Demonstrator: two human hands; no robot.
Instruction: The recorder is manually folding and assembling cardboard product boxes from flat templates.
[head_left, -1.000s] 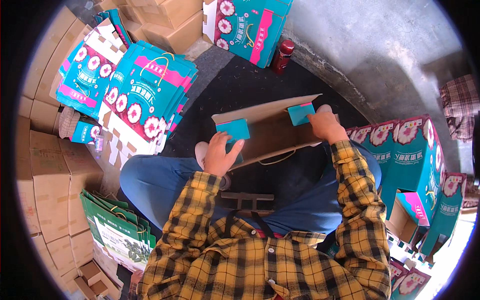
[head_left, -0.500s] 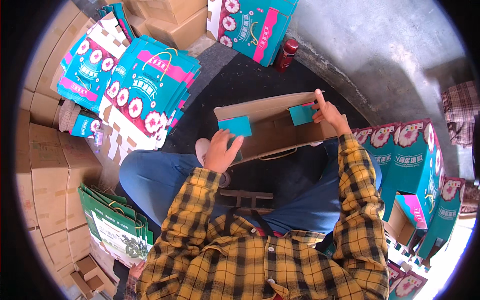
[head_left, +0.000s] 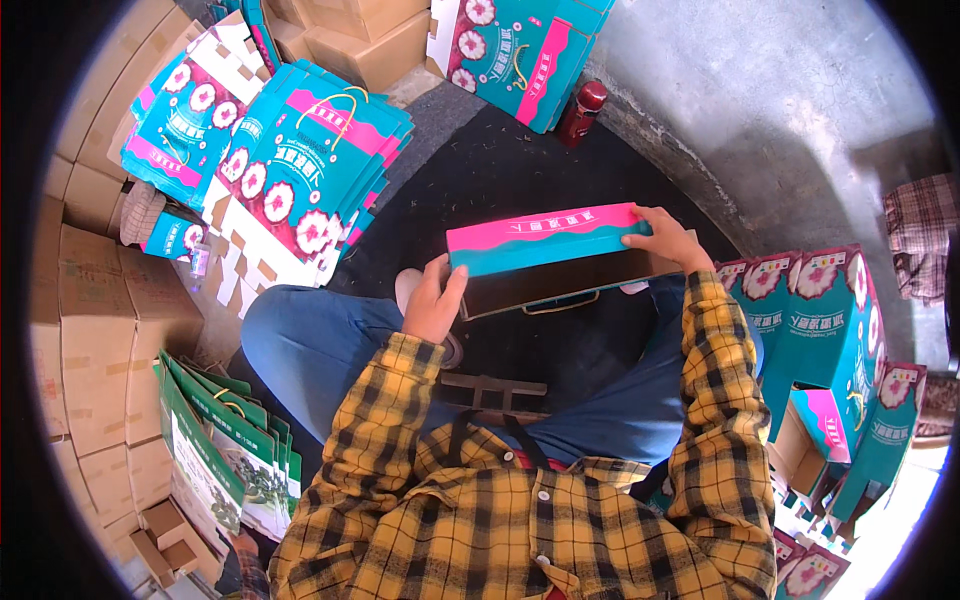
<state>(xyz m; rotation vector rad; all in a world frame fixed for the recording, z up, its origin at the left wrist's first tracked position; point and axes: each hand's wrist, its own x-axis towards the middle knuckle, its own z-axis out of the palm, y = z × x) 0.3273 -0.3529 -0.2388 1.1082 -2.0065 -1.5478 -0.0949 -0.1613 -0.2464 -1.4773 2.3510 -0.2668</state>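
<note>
Between my knees stands a cardboard gift box (head_left: 575, 290), its brown inside showing below a long pink and teal flap (head_left: 545, 238) that is folded partway over the opening. My left hand (head_left: 434, 302) grips the left end of the box, thumb at the flap's corner. At the other end my right hand (head_left: 668, 240) is closed on the flap's right corner, thumb and fingers bent round it. A cord handle (head_left: 562, 303) hangs along the box's near side.
Flat teal and pink cartons (head_left: 290, 170) are stacked at the left, beside brown boxes (head_left: 95, 340). Made-up teal boxes (head_left: 825, 310) stand at right. A red flask (head_left: 583, 112) sits far off. Another person's hand (head_left: 246, 556) is by green cartons (head_left: 215, 430).
The box's far flap has come down toward me, so its pink and teal outer face now shows. My left fingers have closed on the box. The other person's green carton has shifted.
</note>
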